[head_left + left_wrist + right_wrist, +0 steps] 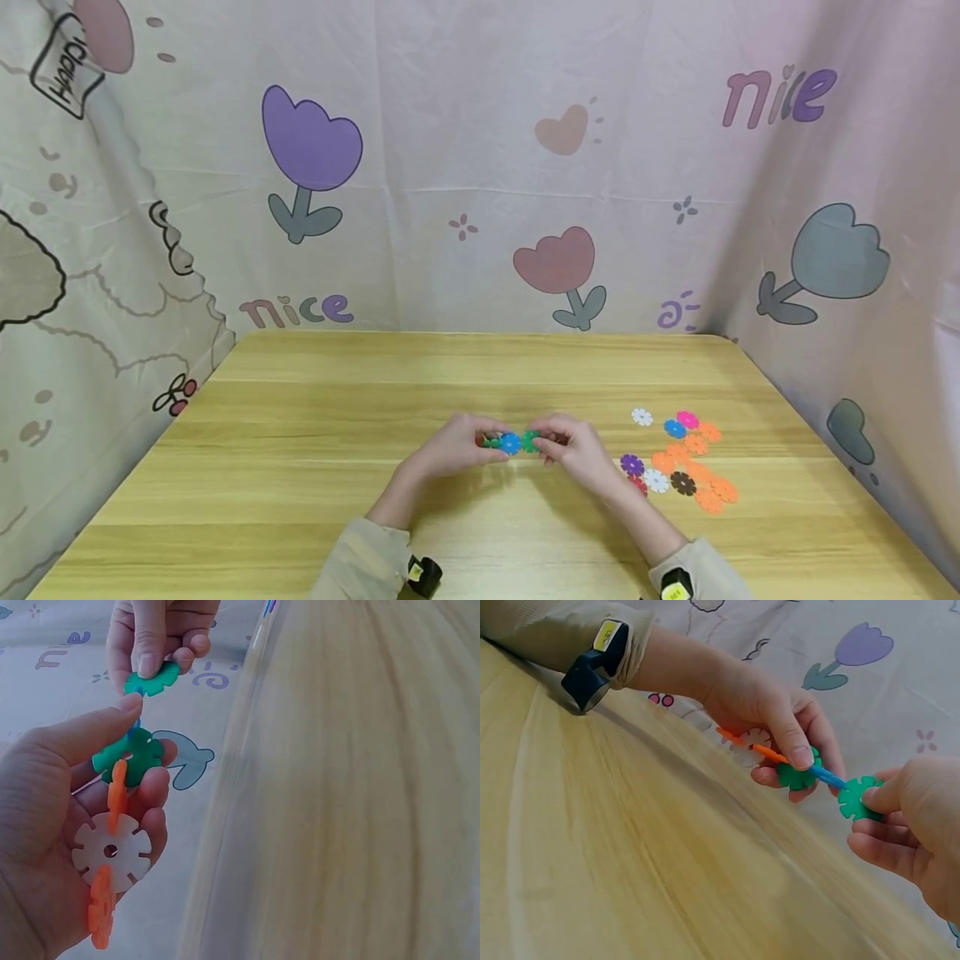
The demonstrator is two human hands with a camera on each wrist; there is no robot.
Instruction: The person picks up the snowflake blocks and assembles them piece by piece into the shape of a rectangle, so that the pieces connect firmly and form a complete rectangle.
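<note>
A chain of slotted plastic flower discs lies in my left hand (450,447). Along it come an orange disc (101,909), a white disc (129,847), another orange disc (118,796), a green disc (141,754) and, at the far end, a blue disc (510,443). My left thumb and fingers pinch the chain near the green and blue discs. Thumb and fingers of my right hand (576,450) pinch a second green disc (857,799), whose edge meets the blue disc. Whether their slots are engaged, I cannot tell. Both hands are raised above the wooden table (300,500).
To the right on the table lie loose discs: a pile of orange discs (697,473), a purple disc (632,465), a brown disc (683,483), a pink disc (687,419), and white, blue and red ones. Printed cloth (435,125) hangs behind and beside the table.
</note>
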